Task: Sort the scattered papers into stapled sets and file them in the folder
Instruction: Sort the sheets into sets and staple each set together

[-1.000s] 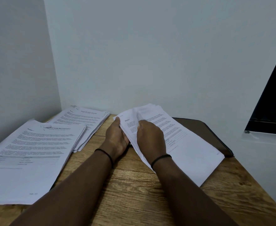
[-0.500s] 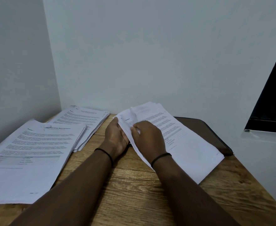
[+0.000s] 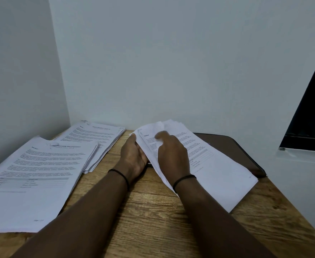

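A loose stack of printed white papers lies on the right half of the wooden table, partly over a dark brown folder. My left hand holds the stack's left edge, with the fingers under it. My right hand rests on top of the stack near its upper left corner; its fingertips are blurred among the lifted top sheets. Two more paper sets lie to the left: a near one and a far one by the wall corner.
White walls close the table in at the back and left. A dark window or screen with a white ledge stands at the right. Bare wood shows between the paper sets and along the front edge.
My right hand has slid up and right over the stack, and the top sheets at the far corner have fanned up. The left hand has stayed at the stack's edge.
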